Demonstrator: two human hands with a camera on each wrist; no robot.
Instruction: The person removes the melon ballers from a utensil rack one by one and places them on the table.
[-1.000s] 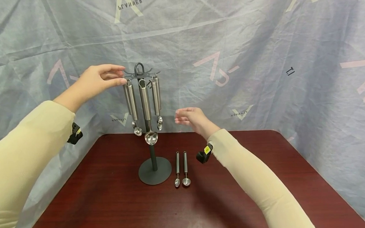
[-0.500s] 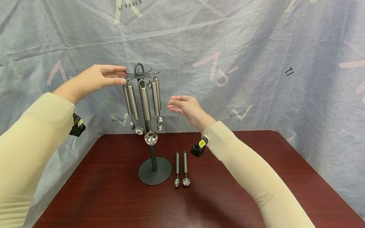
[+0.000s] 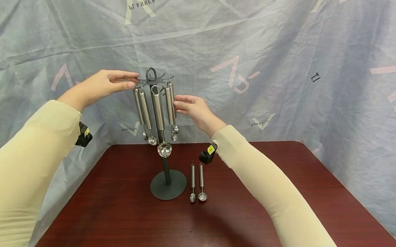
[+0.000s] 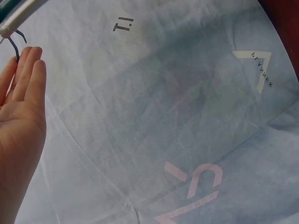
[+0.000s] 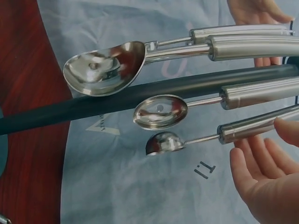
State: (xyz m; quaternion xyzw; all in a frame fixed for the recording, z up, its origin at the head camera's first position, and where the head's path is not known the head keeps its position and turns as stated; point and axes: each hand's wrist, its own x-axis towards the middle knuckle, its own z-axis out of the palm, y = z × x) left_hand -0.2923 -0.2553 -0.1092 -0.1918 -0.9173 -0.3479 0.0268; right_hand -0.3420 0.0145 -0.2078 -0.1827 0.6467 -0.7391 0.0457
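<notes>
A dark metal rack (image 3: 168,185) stands upright on the table, with several steel scoops hanging from its arms. My left hand (image 3: 98,89) touches the end of a left rack arm, its fingers nearly straight and spread from the thumb; in the left wrist view a hook tip shows at those fingers. At the rack's right side my right hand (image 3: 195,110) pinches the handle of a hanging melon baller (image 5: 164,143), thumb on one side and fingers on the other. Beside that hangs an oval scoop (image 5: 160,112). A larger scoop (image 3: 164,150) hangs in front.
Two steel scoops lie side by side on the dark red table (image 3: 122,219), right of the rack base: a narrow oval scoop (image 3: 192,197) and a round scoop (image 3: 202,197). A grey printed cloth (image 3: 282,79) hangs behind and beside the table.
My right hand has moved up and left from beside the rack to the melon baller's handle. That baller has shifted slightly right. My left hand stays at the rack arm; scoops there swing slightly.
</notes>
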